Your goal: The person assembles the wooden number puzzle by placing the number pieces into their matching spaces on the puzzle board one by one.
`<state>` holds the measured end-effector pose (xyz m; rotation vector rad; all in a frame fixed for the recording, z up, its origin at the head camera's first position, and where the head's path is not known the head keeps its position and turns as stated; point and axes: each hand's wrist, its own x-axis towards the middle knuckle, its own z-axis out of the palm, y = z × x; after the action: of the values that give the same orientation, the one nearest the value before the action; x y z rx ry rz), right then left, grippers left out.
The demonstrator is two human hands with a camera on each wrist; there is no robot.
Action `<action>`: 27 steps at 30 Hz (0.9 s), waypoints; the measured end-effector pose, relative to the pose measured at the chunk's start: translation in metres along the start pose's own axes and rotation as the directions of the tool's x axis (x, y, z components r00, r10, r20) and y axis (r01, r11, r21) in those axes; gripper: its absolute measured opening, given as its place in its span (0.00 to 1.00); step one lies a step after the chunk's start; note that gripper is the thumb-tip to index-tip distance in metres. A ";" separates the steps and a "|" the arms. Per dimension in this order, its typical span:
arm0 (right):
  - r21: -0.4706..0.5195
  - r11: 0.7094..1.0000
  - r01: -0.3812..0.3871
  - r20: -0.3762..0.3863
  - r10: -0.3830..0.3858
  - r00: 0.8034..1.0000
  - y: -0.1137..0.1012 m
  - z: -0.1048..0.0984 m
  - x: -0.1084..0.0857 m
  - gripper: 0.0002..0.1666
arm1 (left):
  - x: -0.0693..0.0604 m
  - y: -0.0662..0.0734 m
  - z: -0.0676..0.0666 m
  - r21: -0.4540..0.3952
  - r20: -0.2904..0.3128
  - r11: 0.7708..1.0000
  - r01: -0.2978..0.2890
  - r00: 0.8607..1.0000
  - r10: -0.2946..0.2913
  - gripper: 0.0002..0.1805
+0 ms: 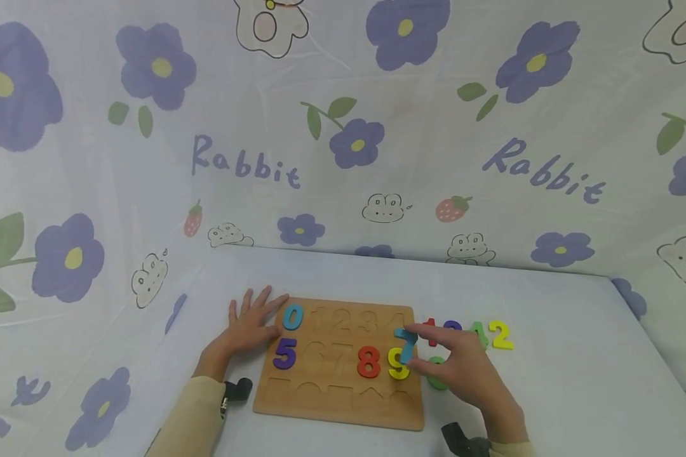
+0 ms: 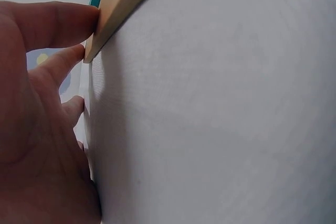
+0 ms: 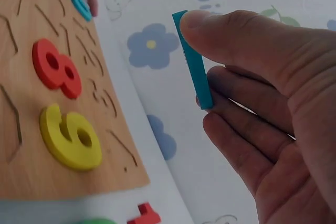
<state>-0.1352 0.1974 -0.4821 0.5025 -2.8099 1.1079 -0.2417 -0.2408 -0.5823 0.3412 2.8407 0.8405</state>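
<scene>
Between thumb and fingers, my right hand [image 1: 465, 365] pinches a blue number seven [image 1: 410, 349], held above the right part of a wooden number board [image 1: 343, 411]. Seen by the right wrist camera, the seven [image 3: 195, 69] is edge-on. My left hand [image 1: 250, 327] lies at the board's upper left corner, fingers spread, the thumb and index finger touching its edge. Set on the board are a light blue zero [image 1: 292, 317], a purple five [image 1: 285, 353], a red eight [image 1: 368, 362] and a yellow nine [image 1: 397, 364]. The nine is partly hidden behind the seven.
Right of the board lie loose pieces on the white table [image 1: 577, 368]: a red one [image 1: 430, 331], a yellow two [image 1: 500, 335], a green four [image 1: 479, 334], and purple and green pieces partly covered by my right hand. A flower-printed cloth [image 1: 434, 158] hangs behind.
</scene>
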 end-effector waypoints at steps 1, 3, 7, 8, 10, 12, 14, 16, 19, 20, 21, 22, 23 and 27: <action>-0.002 1.000 0.000 0.001 0.000 1.000 -0.002 0.002 0.002 0.31 | 0.000 0.000 0.000 0.004 0.002 1.000 0.004 1.000 -0.004 0.43; -0.006 1.000 0.014 -0.002 -0.014 1.000 -0.004 0.006 0.006 0.31 | 0.001 -0.001 0.000 0.007 0.006 1.000 0.007 1.000 -0.007 0.43; 0.010 0.999 0.052 -0.004 -0.052 0.999 -0.009 0.012 0.013 0.31 | 0.000 0.000 0.000 0.002 0.012 1.000 0.010 1.000 -0.010 0.43; 0.022 0.998 0.060 0.000 -0.060 0.998 -0.010 0.014 0.015 0.31 | 0.000 0.001 0.000 -0.002 0.011 1.000 0.008 1.000 -0.008 0.43; 0.049 0.997 0.053 0.017 -0.054 0.998 -0.013 0.019 0.017 0.31 | -0.001 0.002 -0.001 -0.007 0.009 1.000 0.005 1.000 -0.005 0.42; 0.087 0.995 0.039 0.030 -0.042 0.999 -0.017 0.025 0.020 0.30 | -0.003 0.004 -0.002 -0.012 0.007 1.000 0.006 1.000 -0.006 0.42; 0.133 0.991 0.028 0.041 -0.034 0.999 -0.020 0.033 0.022 0.30 | -0.004 0.008 -0.005 -0.011 0.010 1.000 0.010 1.000 -0.010 0.42; 0.168 0.985 0.034 0.045 -0.042 0.998 -0.022 0.042 0.024 0.30 | -0.006 0.011 -0.008 -0.011 0.016 1.000 0.012 1.000 -0.011 0.42; 0.193 0.979 0.065 0.051 -0.077 0.996 -0.021 0.056 0.027 0.30 | -0.008 0.015 -0.011 -0.004 0.027 1.000 0.017 0.999 -0.017 0.42; 0.196 0.978 0.074 0.056 -0.087 0.995 -0.021 0.060 0.027 0.30 | -0.008 0.014 -0.011 -0.006 0.025 1.000 0.013 1.000 -0.013 0.42; 0.194 0.978 0.078 0.062 -0.092 0.994 -0.021 0.064 0.028 0.30 | -0.008 0.015 -0.011 -0.007 0.026 1.000 0.012 1.000 -0.012 0.42; 0.193 0.978 0.078 0.071 -0.093 0.993 -0.022 0.068 0.029 0.30 | -0.008 0.014 -0.011 -0.006 0.027 1.000 0.013 1.000 -0.013 0.42; 0.197 0.977 0.076 0.079 -0.093 0.993 -0.022 0.071 0.030 0.30 | -0.008 0.014 -0.010 -0.008 0.028 1.000 0.014 1.000 -0.014 0.42; 0.191 0.981 0.037 0.124 -0.061 0.990 -0.023 0.085 0.032 0.29 | -0.007 0.014 -0.010 -0.012 0.028 1.000 0.007 1.000 -0.007 0.42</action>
<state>-0.1541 0.1154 -0.5236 0.6801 -2.7964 1.3867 -0.2348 -0.2368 -0.5659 0.3384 2.8082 0.8448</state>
